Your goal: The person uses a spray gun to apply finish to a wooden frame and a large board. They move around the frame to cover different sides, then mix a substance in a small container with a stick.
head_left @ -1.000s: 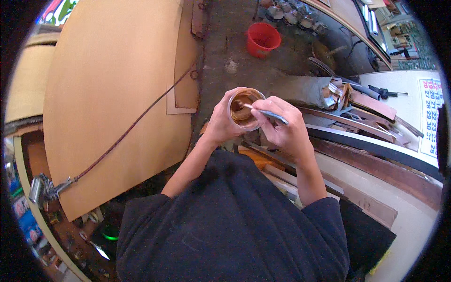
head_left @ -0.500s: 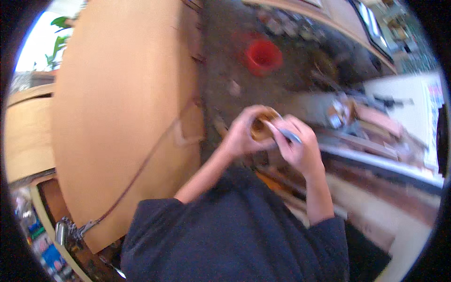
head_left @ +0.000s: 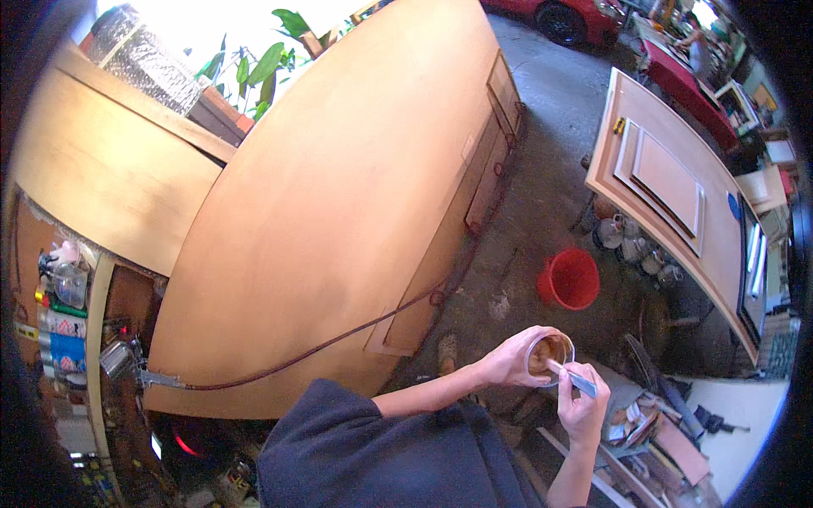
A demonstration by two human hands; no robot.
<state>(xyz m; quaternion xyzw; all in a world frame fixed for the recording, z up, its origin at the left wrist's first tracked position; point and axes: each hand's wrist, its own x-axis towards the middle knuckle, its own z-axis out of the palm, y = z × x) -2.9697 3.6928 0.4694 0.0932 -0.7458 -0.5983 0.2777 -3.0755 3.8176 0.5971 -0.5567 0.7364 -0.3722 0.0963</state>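
Note:
My left hand (head_left: 505, 361) is wrapped round a clear cup (head_left: 569, 342), tilted so that its mouth faces me. Inside the cup is a brown, paste-like mass (head_left: 547, 349). Between the fingers of my right hand (head_left: 584, 412) is a thin tool with a pale shaft and a flat grey-blue handle (head_left: 583, 385). The tool's far end reaches into the cup and its tip is in or against the brown mass. Both hands are close together over the floor, right of a large pale wooden panel (head_left: 339, 195).
A dark red hose (head_left: 313, 349) crosses the panel from a metal spray gun (head_left: 123, 360) at the left. A red bucket (head_left: 569, 279) stands on the floor (head_left: 500, 262). Flat boards lie on a worktable (head_left: 605, 161) at the right. Scrap wood (head_left: 644, 449) is piled beside my right arm.
My view has swung, so the panel, bucket and worktable sit differently, and a red car shows at the top. My hands appear lower and farther right, with cup and tool still held.

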